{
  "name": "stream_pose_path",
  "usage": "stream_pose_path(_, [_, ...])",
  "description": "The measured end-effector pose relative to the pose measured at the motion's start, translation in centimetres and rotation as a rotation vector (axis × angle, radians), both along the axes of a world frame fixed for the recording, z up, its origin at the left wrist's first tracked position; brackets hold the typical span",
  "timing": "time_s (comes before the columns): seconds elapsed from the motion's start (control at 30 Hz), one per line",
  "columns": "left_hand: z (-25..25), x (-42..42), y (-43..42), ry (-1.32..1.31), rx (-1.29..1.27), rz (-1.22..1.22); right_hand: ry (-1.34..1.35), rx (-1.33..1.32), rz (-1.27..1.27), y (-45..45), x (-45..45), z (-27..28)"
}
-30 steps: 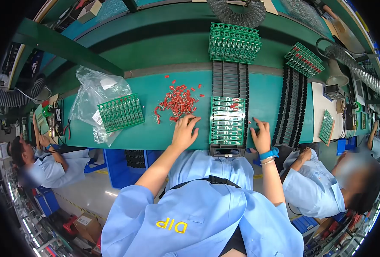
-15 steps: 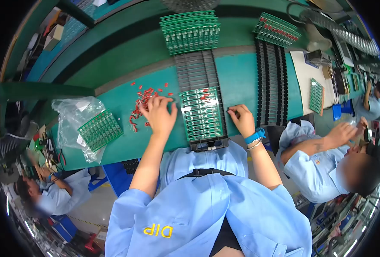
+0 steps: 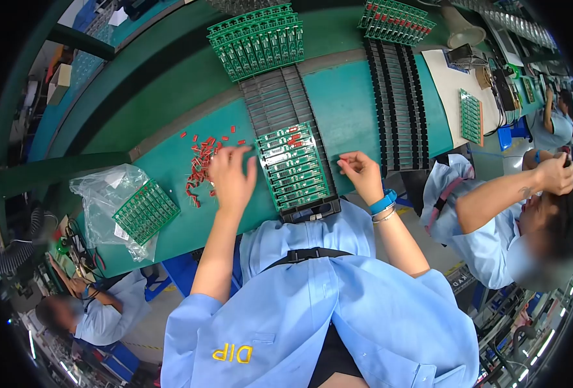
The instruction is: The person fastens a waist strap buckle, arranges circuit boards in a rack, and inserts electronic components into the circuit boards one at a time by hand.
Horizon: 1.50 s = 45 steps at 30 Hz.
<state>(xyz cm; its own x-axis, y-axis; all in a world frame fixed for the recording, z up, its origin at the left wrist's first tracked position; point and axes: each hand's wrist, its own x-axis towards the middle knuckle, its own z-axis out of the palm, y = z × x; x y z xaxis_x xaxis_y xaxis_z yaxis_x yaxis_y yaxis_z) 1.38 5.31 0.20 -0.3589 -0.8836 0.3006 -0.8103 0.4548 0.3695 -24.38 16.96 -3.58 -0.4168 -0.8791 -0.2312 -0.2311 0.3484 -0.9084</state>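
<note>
My left hand is over the right side of a loose pile of small red components, its thumb held apart from the curled fingers. Right of it lies a green circuit board panel in a black rail carrier. A few red components sit in the panel's far rows. My right hand, wearing a blue wristband, hovers beside the carrier's right edge. Its thumb and fingertips are pinched together; whatever may be between them is too small to make out.
A stack of green boards stands at the carrier's far end. Another black rail and board stack are to the right. At left, a board rests on a plastic bag. A co-worker sits close at right.
The view has shifted, so the bench appears lower-left to higher-right. My right hand's fingers have turned up slightly near the carrier. The co-worker at right has raised an arm.
</note>
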Motion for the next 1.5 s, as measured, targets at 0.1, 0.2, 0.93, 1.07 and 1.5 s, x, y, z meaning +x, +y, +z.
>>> stream_pose_path(0.1, [0.2, -3.5, -0.2, 0.137, 0.278, -0.207, -0.083, 0.009, -0.001, 0.5, 0.7, 1.3])
stream_pose_path(0.2, [-1.1, -4.9, -0.9, 0.091, 0.203, -0.267, 0.028, -0.106, 0.046, 0.5, 1.9, 2.1])
stream_pose_path(0.93, [0.8, 4.3, 4.9, 1.057, 0.937, 0.198, 0.226, -0.201, 0.178, -4.5, 4.2, 3.7])
stream_pose_path(1.07, [-0.5, 7.8, 8.8, 1.193, 1.013, 0.426, 0.282, -0.212, 0.279, -5.2, 4.0, 3.4])
stream_pose_path(1.5, [-0.8, 7.6, 9.2, 1.179, 1.081, 0.629, 0.368, -0.083, 0.301, -5.6, 4.8, 3.7])
